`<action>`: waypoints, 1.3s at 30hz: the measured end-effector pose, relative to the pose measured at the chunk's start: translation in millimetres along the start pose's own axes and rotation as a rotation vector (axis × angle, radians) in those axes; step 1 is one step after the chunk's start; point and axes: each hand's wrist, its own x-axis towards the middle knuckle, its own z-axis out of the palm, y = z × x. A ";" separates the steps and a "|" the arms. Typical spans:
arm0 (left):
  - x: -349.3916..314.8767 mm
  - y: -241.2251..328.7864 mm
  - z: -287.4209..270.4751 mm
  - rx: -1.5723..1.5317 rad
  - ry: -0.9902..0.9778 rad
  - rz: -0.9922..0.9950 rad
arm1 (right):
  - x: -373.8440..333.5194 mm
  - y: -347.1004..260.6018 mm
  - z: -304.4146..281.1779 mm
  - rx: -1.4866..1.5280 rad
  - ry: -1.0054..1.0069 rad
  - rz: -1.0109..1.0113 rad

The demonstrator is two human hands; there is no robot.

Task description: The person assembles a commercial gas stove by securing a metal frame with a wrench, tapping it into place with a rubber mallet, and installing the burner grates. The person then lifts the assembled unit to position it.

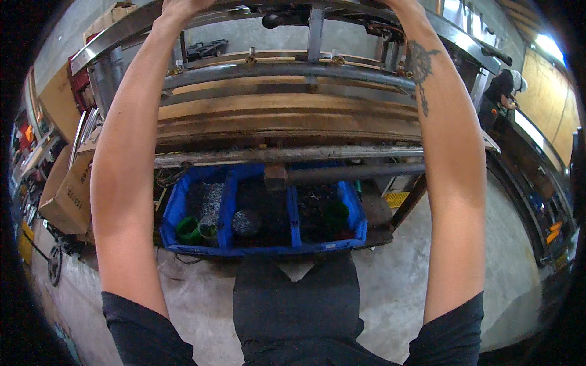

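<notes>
Both my arms stretch forward to a metal frame (125, 35) at the top edge of the head view. My left hand (185, 7) is at the frame's upper left, cut off by the picture's edge, so its fingers do not show. On the upper right, my right hand (403, 5) is also cut off, its fingers out of sight. Whether either hand grips the frame cannot be seen. Below the hands, a grey metal pipe (287, 74) runs across the frame. Under it lie long wooden boards (287, 116).
Blue bins (262, 249) with small dark and shiny parts stand low before me, with a green cup (188, 230) in the left one. A cardboard box (68, 192) sits at left. Another person (503, 91) works at a bench on the far right.
</notes>
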 end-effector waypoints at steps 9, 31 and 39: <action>30.0 -52.3 28.5 0.199 0.009 0.242 | -15.1 32.4 45.3 1.316 0.184 -0.501; 36.2 -71.8 35.0 -0.049 -0.021 0.080 | -33.7 -37.9 0.1 0.161 0.145 0.172; 35.7 -70.5 28.8 0.021 0.047 0.091 | -27.5 -36.3 2.0 0.209 0.158 0.148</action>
